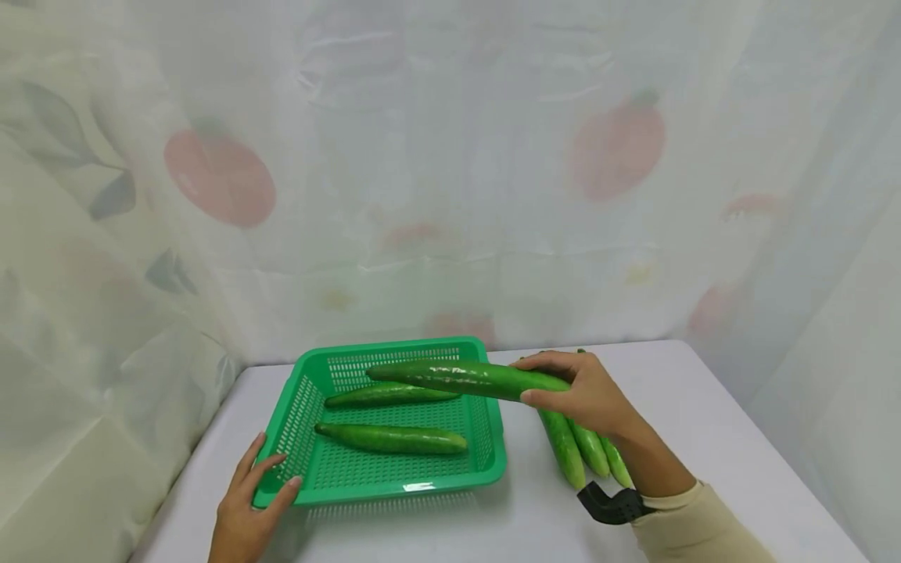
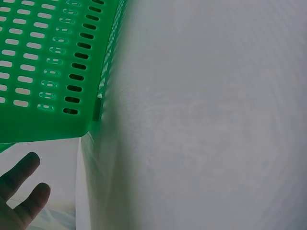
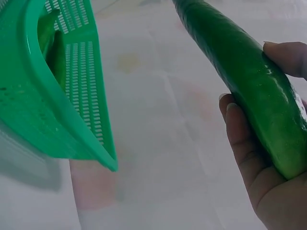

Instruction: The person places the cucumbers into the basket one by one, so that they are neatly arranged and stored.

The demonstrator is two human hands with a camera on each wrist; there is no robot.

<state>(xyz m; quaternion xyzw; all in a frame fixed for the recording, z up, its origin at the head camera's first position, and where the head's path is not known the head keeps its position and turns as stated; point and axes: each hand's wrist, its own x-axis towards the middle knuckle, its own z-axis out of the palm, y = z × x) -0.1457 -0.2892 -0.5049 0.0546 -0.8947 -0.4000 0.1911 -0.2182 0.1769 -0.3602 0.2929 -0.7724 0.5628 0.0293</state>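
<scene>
In the head view my right hand [image 1: 590, 393] grips a long green cucumber [image 1: 457, 377] near its right end, thumb on the near side and fingers on the far side. The held cucumber [image 3: 240, 62] points left, raised over the right half of a green plastic basket [image 1: 380, 494]. Two more cucumbers lie inside: one toward the back [image 1: 390, 396], partly covered by the held one, and one in the middle [image 1: 394, 439]. At the basket's front left corner rests my left hand [image 1: 242, 508], its fingers spread at the rim.
Right of the basket several cucumbers [image 1: 563, 450] lie side by side on the white table [image 1: 704, 422], partly hidden under my right hand and forearm. A pale printed curtain [image 1: 436, 195] hangs behind the table and along both sides.
</scene>
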